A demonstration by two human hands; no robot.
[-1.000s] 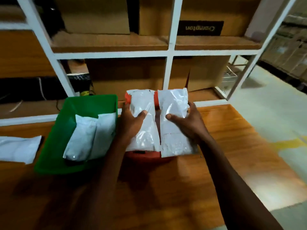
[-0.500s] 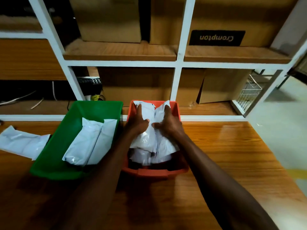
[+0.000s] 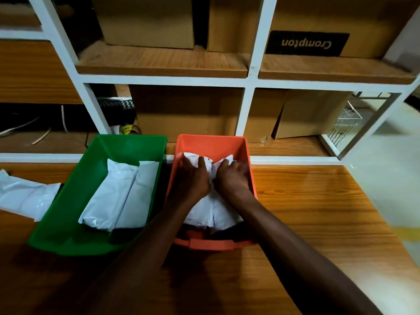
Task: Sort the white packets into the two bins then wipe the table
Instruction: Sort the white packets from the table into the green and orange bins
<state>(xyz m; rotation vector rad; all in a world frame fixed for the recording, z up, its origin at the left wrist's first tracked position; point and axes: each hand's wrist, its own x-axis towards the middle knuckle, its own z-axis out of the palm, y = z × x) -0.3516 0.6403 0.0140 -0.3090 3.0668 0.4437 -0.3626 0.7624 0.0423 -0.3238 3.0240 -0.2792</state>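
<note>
- Our left hand point(image 3: 193, 178) and right hand point(image 3: 230, 177) sit side by side inside the orange bin point(image 3: 213, 144), palms down, fingers spread flat on the white packets point(image 3: 213, 212) there. Pressing, not gripping; neither hand is closed around anything.
- We read the flat press as seating the packets low so they stay under the rim. They look stacked, top ones side by side; we can't tell how many lie underneath.
- Orange bin stands on the desk point(image 3: 318, 212), far end against the shelf unit point(image 3: 246, 114), just beside the green bin point(image 3: 68, 214). Bins adjacent probably keeps the reach short for sorting.
- Green bin holds two packets point(image 3: 118, 196) lying lengthwise, one partly over the other, angled along the bin floor.
- One loose packet point(image 3: 25, 196) lies on the desk left of the green bin, touching or nearly touching its wall. So sorting isn't done.
- No cloth visible; the wipe step hasn't started by our read.
- Cardboard boxes point(image 3: 145, 19) fill the shelves behind; not part of the job.
</note>
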